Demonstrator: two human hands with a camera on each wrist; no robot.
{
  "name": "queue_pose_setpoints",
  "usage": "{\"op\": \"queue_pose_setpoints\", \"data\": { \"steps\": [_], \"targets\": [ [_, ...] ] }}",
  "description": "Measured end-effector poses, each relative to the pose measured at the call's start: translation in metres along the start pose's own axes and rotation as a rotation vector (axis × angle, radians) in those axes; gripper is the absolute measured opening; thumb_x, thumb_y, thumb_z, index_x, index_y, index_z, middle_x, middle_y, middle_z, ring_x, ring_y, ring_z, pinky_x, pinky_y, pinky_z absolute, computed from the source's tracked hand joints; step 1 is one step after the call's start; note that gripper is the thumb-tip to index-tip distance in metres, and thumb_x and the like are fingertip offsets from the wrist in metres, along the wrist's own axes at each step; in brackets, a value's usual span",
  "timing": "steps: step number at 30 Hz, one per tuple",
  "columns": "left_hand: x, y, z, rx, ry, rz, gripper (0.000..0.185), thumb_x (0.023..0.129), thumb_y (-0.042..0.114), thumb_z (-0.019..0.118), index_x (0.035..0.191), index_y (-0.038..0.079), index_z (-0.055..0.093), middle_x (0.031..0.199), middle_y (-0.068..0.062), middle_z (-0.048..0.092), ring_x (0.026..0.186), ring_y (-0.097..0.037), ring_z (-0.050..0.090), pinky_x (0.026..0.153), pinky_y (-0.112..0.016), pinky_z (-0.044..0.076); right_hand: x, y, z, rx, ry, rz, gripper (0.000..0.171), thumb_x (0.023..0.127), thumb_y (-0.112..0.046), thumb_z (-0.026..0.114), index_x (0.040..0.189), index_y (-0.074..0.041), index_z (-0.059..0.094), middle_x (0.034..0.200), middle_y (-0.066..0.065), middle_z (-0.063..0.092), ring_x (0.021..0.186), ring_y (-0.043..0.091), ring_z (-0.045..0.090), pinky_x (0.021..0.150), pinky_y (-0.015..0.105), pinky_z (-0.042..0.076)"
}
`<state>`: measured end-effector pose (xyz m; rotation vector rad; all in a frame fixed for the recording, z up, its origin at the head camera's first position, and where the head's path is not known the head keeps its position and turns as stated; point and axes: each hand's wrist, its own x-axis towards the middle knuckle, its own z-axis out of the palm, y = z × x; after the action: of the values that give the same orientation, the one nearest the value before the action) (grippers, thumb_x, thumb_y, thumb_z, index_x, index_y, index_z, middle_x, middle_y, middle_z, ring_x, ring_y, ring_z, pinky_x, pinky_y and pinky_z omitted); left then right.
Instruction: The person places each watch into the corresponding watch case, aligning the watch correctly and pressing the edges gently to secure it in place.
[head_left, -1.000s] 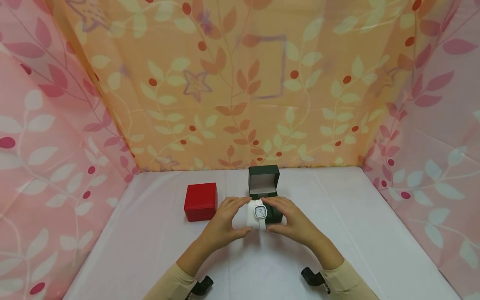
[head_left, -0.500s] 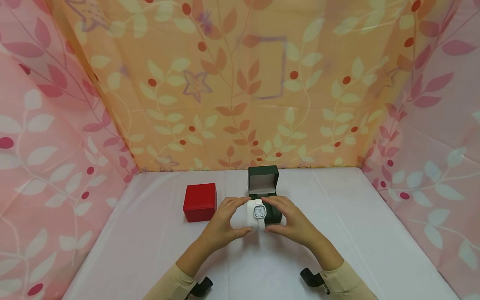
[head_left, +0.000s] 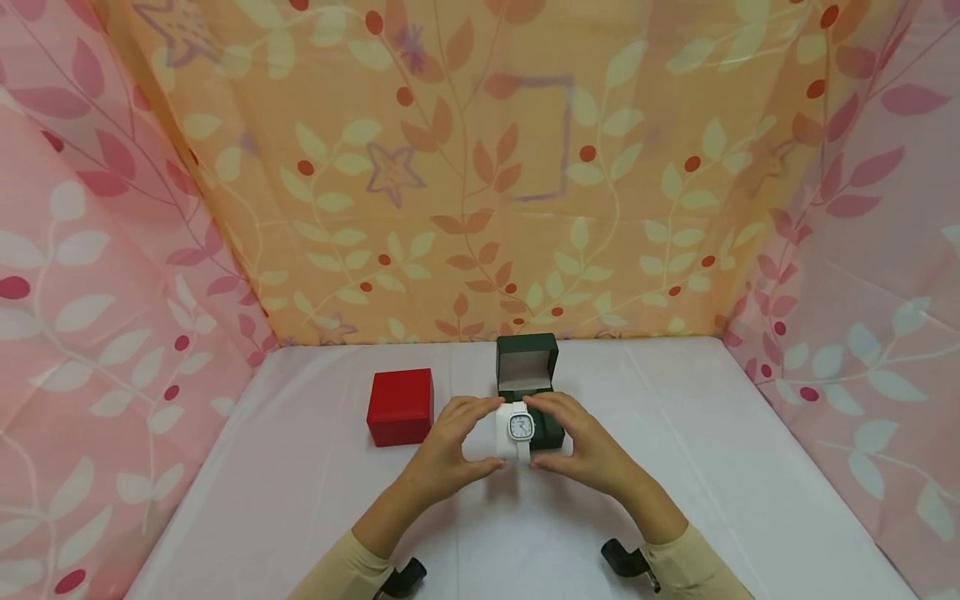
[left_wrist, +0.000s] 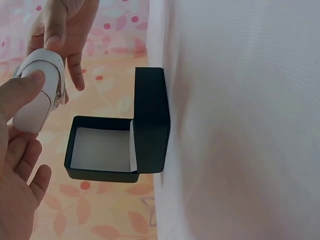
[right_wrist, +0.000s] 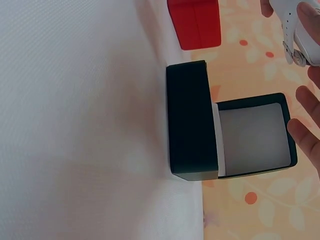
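A white wristwatch (head_left: 521,427) with a squarish white-framed dial is wrapped round a white cushion (head_left: 502,443). My left hand (head_left: 448,446) pinches the cushion's left end between thumb and fingers. On the other end, my right hand (head_left: 588,442) grips with thumb below and fingertips above. Both hands keep watch and cushion raised off the table, close in front of a dark green watch box (head_left: 527,343) whose lid stands up. In the left wrist view, the cushion's rounded end (left_wrist: 31,112) faces the camera under the left thumb. The strap's buckle (right_wrist: 299,57) appears in the right wrist view.
A closed red box (head_left: 401,407) stands left of the green one. White cloth (head_left: 300,500) covers the table. Patterned curtains (head_left: 465,167) rise at the back and both sides. A small black device (head_left: 626,558) sits on each wrist.
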<state>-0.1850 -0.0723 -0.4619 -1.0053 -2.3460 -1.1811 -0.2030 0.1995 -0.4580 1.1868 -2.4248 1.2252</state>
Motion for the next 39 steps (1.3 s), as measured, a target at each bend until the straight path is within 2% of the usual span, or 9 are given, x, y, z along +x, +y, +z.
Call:
{"op": "queue_pose_setpoints", "data": {
  "steps": [7,15,26,31,39],
  "targets": [
    [0.0005,0.0005,0.0006,0.009,0.007,-0.012,0.090,0.072,0.019,0.095,0.151,0.026,0.050,0.143,0.009,0.055,0.130,-0.013,0.048,0.098,-0.040,0.056,0.0009,0.0002,-0.0008,0.006,-0.002,-0.010,0.084,0.080,-0.027,0.090,0.150,-0.010,0.048,0.146,0.000,0.051,0.136,0.019,0.047,0.116,0.022,0.035],
    [-0.0003,0.0024,0.0008,-0.010,0.009,-0.022,0.090,0.073,0.018,0.095,0.151,0.027,0.050,0.143,0.008,0.055,0.130,-0.014,0.048,0.096,-0.045,0.057,0.0008,-0.0006,-0.0012,0.030,-0.008,-0.002,0.084,0.080,-0.029,0.090,0.150,-0.012,0.047,0.146,-0.001,0.050,0.135,0.018,0.047,0.115,0.022,0.035],
    [-0.0012,0.0030,0.0015,0.022,0.006,-0.003,0.089,0.074,0.022,0.095,0.151,0.026,0.051,0.143,0.009,0.056,0.129,-0.012,0.049,0.099,-0.036,0.055,-0.0003,-0.0022,0.0005,0.038,-0.006,-0.004,0.085,0.080,-0.032,0.089,0.151,-0.015,0.046,0.146,0.000,0.049,0.135,0.019,0.047,0.116,0.022,0.034],
    [-0.0006,0.0039,0.0019,0.021,0.011,0.013,0.089,0.074,0.021,0.094,0.151,0.022,0.050,0.142,0.003,0.057,0.129,-0.016,0.049,0.097,-0.039,0.057,0.0004,-0.0024,0.0007,0.044,-0.005,-0.012,0.085,0.080,-0.030,0.089,0.151,-0.016,0.045,0.146,0.001,0.049,0.135,0.020,0.047,0.116,0.022,0.034],
    [-0.0011,0.0057,0.0032,0.003,0.015,-0.021,0.089,0.073,0.018,0.095,0.151,0.026,0.051,0.142,0.008,0.056,0.130,-0.012,0.048,0.098,-0.037,0.056,0.0006,-0.0037,0.0011,0.037,-0.012,0.002,0.085,0.081,-0.028,0.089,0.152,-0.020,0.043,0.148,0.001,0.048,0.136,0.019,0.046,0.116,0.022,0.034]
  ]
}}
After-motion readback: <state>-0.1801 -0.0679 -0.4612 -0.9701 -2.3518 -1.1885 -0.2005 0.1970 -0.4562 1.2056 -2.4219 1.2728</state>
